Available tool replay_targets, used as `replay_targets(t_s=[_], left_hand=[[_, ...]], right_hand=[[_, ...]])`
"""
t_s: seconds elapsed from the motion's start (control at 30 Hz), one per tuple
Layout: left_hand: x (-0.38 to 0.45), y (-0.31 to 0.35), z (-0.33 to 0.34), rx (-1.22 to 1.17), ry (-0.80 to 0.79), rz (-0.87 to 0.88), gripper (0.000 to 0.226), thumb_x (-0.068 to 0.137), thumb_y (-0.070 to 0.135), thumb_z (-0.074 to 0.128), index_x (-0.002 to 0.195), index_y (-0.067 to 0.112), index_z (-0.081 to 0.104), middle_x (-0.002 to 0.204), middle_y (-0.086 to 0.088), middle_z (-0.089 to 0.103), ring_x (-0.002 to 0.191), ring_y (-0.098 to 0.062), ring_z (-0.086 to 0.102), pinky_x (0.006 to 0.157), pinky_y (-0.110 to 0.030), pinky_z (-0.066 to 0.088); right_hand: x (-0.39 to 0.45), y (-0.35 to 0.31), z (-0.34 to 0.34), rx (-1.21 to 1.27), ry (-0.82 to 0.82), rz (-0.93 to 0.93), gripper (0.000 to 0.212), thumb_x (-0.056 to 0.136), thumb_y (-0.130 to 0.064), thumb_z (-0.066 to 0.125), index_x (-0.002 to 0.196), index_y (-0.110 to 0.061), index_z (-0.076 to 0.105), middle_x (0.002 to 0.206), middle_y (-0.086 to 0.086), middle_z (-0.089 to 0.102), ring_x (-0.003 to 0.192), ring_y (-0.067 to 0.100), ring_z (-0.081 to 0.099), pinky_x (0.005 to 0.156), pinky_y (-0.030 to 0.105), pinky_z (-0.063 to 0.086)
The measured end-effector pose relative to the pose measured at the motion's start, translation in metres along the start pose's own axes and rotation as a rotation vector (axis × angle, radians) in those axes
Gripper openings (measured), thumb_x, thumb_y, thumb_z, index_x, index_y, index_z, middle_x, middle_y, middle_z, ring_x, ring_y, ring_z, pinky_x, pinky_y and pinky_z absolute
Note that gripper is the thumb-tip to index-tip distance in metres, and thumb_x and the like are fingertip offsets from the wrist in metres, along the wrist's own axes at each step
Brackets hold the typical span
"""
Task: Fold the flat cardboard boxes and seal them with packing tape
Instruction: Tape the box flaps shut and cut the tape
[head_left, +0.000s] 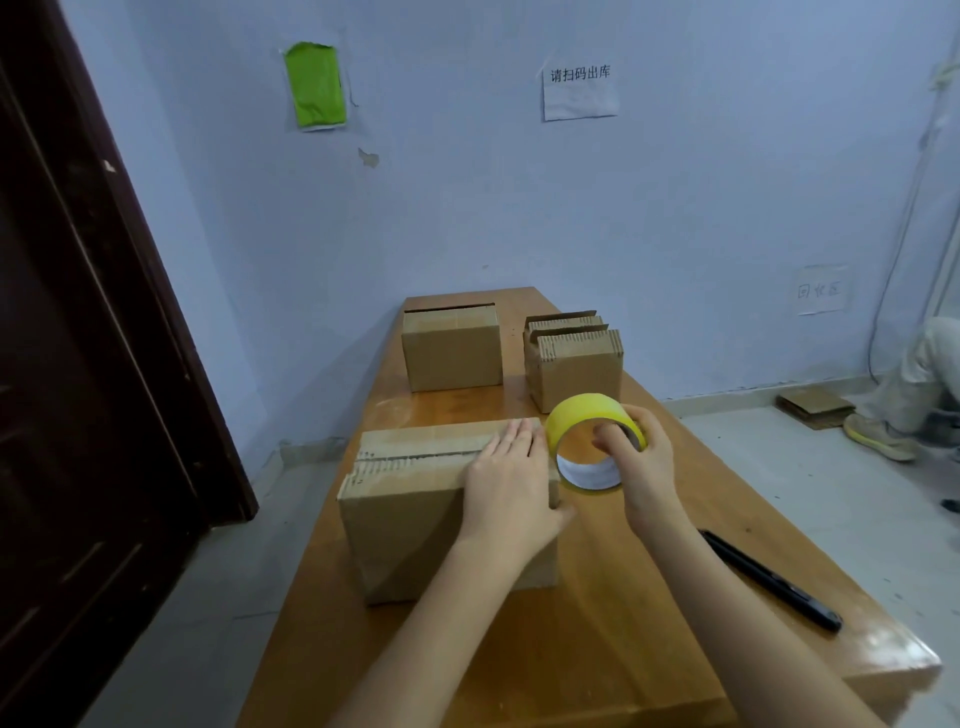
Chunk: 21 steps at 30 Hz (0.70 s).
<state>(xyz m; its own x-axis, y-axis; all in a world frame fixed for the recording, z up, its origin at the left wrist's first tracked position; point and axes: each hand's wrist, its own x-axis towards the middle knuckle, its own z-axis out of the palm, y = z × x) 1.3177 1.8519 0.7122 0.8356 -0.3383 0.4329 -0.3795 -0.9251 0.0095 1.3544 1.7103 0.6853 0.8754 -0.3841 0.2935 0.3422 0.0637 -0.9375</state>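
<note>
Both bare forearms reach up from the bottom edge of the view, around 6 o'clock, over the long wooden table. A black pen lies nearest, toward 4 o'clock, slanting along the table's right edge and well apart from the hands. Just left of centre, the left hand lies flat, palm down, on the right end of the top of the nearest cardboard box; its fingers are straight and together, pointing away toward 12 o'clock, pressing the closed flaps, while the thumb hangs over the box's right edge. The seam between the flaps runs leftward from under the fingertips, toward 9 o'clock. Just to the right, the right hand grips the yellow tape roll: the thumb hooks inside the core and the other fingers curl round the outer rim at the roll's right side. The roll stands on edge, its open core facing the camera, close beside the box's right end. Farther off, toward 12 o'clock, two more boxes stand on the table: the left box closed on top, the right box with its flaps standing up. At the far right, near 3 o'clock, flattened cardboard lies on the floor beside another person's shoe.
</note>
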Motion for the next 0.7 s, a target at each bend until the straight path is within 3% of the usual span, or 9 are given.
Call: replay_targets(t_s=[0.1,0.17,0.23,0.37,0.5,0.63,0.7], left_hand=[[0.000,0.001,0.002,0.009,0.009,-0.010,0.088,0.087,0.052,0.055,0.151,0.012,0.010,0.159,-0.004,0.012,0.146,-0.016,0.008,0.117,-0.029,0.011],[0.000,0.002,0.002,0.006,0.014,-0.007,0.089,0.086,0.051,0.057,0.151,0.012,0.011,0.159,-0.004,0.013,0.146,-0.016,0.009,0.117,-0.030,0.011],[0.000,0.002,0.002,0.000,0.024,-0.009,0.089,0.085,0.051,0.057,0.151,0.012,0.012,0.158,-0.004,0.014,0.146,-0.016,0.009,0.117,-0.029,0.010],[0.000,0.003,0.004,-0.010,0.039,-0.013,0.087,0.085,0.052,0.056,0.151,0.013,0.015,0.158,-0.004,0.015,0.146,-0.016,0.011,0.117,-0.030,0.011],[-0.001,0.002,0.003,0.002,0.040,-0.015,0.085,0.085,0.053,0.055,0.151,0.016,0.016,0.158,-0.004,0.016,0.146,-0.017,0.012,0.117,-0.030,0.013],[0.000,0.008,0.004,0.022,0.040,-0.003,0.081,0.086,0.053,0.053,0.151,0.023,0.016,0.158,-0.004,0.015,0.146,-0.016,0.011,0.117,-0.031,0.014],[0.002,0.010,0.004,0.042,0.036,0.011,0.084,0.086,0.054,0.052,0.152,0.020,0.012,0.158,-0.002,0.013,0.146,-0.015,0.010,0.117,-0.030,0.012]], right_hand=[[0.003,0.002,0.006,0.286,0.090,0.198,0.025,0.068,-0.040,0.062,0.074,-0.016,0.056,0.066,-0.003,0.047,0.061,0.011,0.046,0.052,0.022,0.039],[0.007,0.002,0.006,0.250,0.120,0.235,0.030,0.080,-0.042,0.062,0.070,-0.016,0.050,0.065,0.000,0.044,0.059,0.012,0.044,0.056,0.028,0.037],[0.012,0.000,0.006,0.159,0.101,0.106,0.035,0.087,-0.032,0.059,0.063,-0.014,0.042,0.061,0.005,0.036,0.053,0.013,0.037,0.054,0.029,0.033],[0.018,-0.003,0.002,0.059,0.017,-0.063,0.029,0.076,-0.029,0.051,0.056,-0.014,0.037,0.057,0.007,0.029,0.053,0.016,0.028,0.055,0.031,0.026],[0.020,-0.012,-0.004,-0.064,-0.041,-0.115,0.034,0.076,-0.027,0.049,0.042,-0.027,0.042,0.046,-0.009,0.033,0.049,0.011,0.031,0.054,0.027,0.028],[0.015,-0.011,-0.039,-0.317,-0.148,-0.203,0.038,0.082,-0.022,0.050,0.046,-0.032,0.044,0.047,-0.013,0.034,0.049,0.004,0.031,0.055,0.026,0.026],[0.016,-0.011,-0.050,-0.397,-0.171,-0.237,0.025,0.079,-0.028,0.049,0.054,-0.031,0.048,0.051,-0.011,0.036,0.052,0.006,0.033,0.056,0.027,0.029]])
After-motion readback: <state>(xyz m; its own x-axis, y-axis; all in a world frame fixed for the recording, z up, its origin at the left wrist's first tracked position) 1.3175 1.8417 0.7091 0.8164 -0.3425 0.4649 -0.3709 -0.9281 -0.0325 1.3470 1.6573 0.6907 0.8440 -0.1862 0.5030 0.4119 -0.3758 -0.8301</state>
